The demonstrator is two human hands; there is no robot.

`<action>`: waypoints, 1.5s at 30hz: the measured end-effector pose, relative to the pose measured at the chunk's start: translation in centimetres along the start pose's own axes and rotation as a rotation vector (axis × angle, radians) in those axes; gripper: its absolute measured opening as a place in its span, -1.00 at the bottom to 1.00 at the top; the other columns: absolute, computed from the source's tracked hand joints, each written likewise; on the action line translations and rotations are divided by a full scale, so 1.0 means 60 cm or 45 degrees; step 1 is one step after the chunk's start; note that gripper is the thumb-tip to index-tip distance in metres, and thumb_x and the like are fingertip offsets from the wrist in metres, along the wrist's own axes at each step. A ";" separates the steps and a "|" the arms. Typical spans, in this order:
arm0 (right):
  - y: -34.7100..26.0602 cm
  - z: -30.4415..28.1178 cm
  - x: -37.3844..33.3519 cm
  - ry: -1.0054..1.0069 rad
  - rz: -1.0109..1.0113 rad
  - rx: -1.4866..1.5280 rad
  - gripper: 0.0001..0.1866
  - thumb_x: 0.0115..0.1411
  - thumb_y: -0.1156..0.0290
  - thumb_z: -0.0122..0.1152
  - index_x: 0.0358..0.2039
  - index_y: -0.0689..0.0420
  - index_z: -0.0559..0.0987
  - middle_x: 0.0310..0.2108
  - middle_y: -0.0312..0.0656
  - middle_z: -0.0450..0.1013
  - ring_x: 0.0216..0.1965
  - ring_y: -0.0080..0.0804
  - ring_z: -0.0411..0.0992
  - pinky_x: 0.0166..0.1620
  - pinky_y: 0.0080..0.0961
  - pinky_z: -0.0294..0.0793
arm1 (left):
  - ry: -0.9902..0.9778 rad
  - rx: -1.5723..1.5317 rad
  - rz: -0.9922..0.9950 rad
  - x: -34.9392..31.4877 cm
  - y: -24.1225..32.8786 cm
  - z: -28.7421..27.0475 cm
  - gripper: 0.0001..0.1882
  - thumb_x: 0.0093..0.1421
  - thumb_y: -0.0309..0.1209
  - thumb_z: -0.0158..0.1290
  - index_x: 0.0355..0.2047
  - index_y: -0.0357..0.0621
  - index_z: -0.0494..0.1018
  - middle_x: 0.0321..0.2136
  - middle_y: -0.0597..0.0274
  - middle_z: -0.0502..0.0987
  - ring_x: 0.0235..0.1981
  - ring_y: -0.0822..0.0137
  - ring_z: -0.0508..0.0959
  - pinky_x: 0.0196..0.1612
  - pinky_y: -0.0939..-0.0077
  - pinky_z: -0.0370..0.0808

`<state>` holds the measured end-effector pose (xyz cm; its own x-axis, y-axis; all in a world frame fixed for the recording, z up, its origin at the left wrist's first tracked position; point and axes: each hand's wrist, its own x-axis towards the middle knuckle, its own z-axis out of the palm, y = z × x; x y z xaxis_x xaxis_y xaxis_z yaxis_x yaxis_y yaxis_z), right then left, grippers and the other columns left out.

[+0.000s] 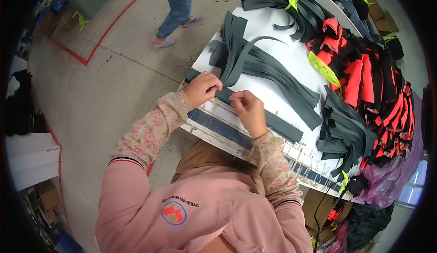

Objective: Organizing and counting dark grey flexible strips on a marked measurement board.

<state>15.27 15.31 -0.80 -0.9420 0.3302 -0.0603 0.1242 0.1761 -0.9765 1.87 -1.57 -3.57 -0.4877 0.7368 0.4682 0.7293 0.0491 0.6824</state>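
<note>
Along the near edge of the table (278,102), the left hand (203,90) curls loosely and the right hand (251,112) pinches, any hold unclear; beneath, a dark strip (284,128) runs toward four o'clock; floor (123,86) spreads wide at ten

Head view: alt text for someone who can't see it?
A person's left hand and right hand are at a dark strip near a white tabletop's front edge; bundles of dark strips lie beyond, a red and black pile to the right.
</note>
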 end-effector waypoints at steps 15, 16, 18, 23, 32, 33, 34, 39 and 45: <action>0.019 0.058 0.017 0.110 -0.020 -0.340 -0.85 0.12 0.49 0.25 -0.31 0.28 0.60 -0.51 -0.09 0.57 -0.52 -0.42 0.52 -0.36 -0.49 0.48 | -0.036 0.002 -0.064 -0.009 -0.005 0.004 -0.77 -0.01 -0.57 0.15 -0.31 -0.06 0.48 -0.35 0.22 0.45 -0.26 0.13 0.43 -0.13 0.29 0.38; 0.018 0.059 0.017 0.127 -0.030 -0.403 -0.84 0.11 0.48 0.25 -0.31 0.28 0.61 -0.51 -0.08 0.56 -0.52 -0.42 0.52 -0.36 -0.48 0.48 | -0.035 0.005 -0.065 -0.008 -0.005 0.004 -0.77 -0.01 -0.57 0.15 -0.31 -0.06 0.48 -0.35 0.22 0.45 -0.26 0.13 0.43 -0.12 0.29 0.38; 0.013 0.049 0.015 0.037 0.029 -0.343 -0.85 0.13 0.49 0.24 -0.31 0.28 0.60 -0.52 -0.11 0.56 -0.52 -0.45 0.52 -0.37 -0.50 0.48 | -0.034 0.007 -0.062 -0.009 -0.005 0.005 -0.78 -0.01 -0.57 0.16 -0.31 -0.06 0.48 -0.35 0.22 0.45 -0.26 0.13 0.44 -0.12 0.29 0.38; -0.027 -0.042 -0.029 0.145 0.202 -0.143 -0.86 0.25 0.48 0.15 -0.31 0.30 0.58 -0.50 -0.25 0.54 -0.52 -0.64 0.40 -0.45 -0.69 0.39 | -0.036 -0.008 -0.049 -0.011 -0.004 0.004 -0.75 -0.03 -0.58 0.15 -0.31 -0.03 0.47 -0.34 0.23 0.46 -0.28 0.10 0.43 -0.13 0.28 0.38; 0.046 -0.218 -0.135 0.319 0.307 -0.241 -0.91 0.23 0.52 0.19 -0.29 0.27 0.56 -0.43 -0.28 0.54 -0.40 -0.59 0.51 -0.35 -0.69 0.48 | -0.106 0.047 -0.078 -0.005 0.002 -0.009 -0.75 -0.03 -0.48 0.25 -0.31 -0.07 0.47 -0.33 0.20 0.48 -0.20 0.05 0.45 -0.02 0.24 0.35; 0.047 -0.214 -0.140 0.318 0.283 -0.256 -0.91 0.22 0.52 0.20 -0.30 0.28 0.55 -0.44 -0.28 0.53 -0.41 -0.59 0.52 -0.34 -0.68 0.48 | -0.120 0.036 -0.056 -0.007 0.000 -0.008 -0.75 -0.03 -0.48 0.25 -0.31 -0.07 0.47 -0.33 0.20 0.48 -0.20 0.05 0.45 -0.02 0.24 0.35; 0.048 -0.212 -0.142 0.344 0.284 -0.253 -0.91 0.22 0.52 0.20 -0.30 0.28 0.55 -0.44 -0.28 0.53 -0.41 -0.59 0.52 -0.34 -0.68 0.48 | -0.108 0.062 -0.077 -0.009 -0.002 -0.007 -0.74 -0.04 -0.45 0.27 -0.30 -0.08 0.49 -0.30 0.17 0.50 -0.15 0.04 0.46 0.04 0.22 0.33; 0.039 -0.198 -0.140 0.421 0.219 -0.298 -0.92 0.16 0.55 0.23 -0.37 0.32 0.57 -0.50 -0.26 0.54 -0.48 -0.65 0.48 -0.37 -0.66 0.47 | -0.115 0.080 -0.115 0.000 0.010 -0.005 -0.75 -0.04 -0.48 0.26 -0.31 -0.10 0.50 -0.30 0.18 0.50 -0.19 0.09 0.43 -0.06 0.28 0.37; 0.057 -0.193 -0.139 0.446 0.198 -0.397 -0.89 0.15 0.51 0.23 -0.37 0.32 0.58 -0.54 -0.20 0.54 -0.52 -0.59 0.47 -0.40 -0.60 0.46 | -0.124 0.087 -0.108 0.003 0.014 -0.004 -0.76 -0.05 -0.50 0.25 -0.32 -0.12 0.51 -0.31 0.18 0.50 -0.22 0.11 0.43 -0.10 0.32 0.40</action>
<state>27.15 23.90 -1.25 -0.7502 0.6570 -0.0746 0.3925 0.3516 -0.8499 2.27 -1.57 -2.75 -0.5027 0.7897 0.3517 0.7202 0.1575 0.6757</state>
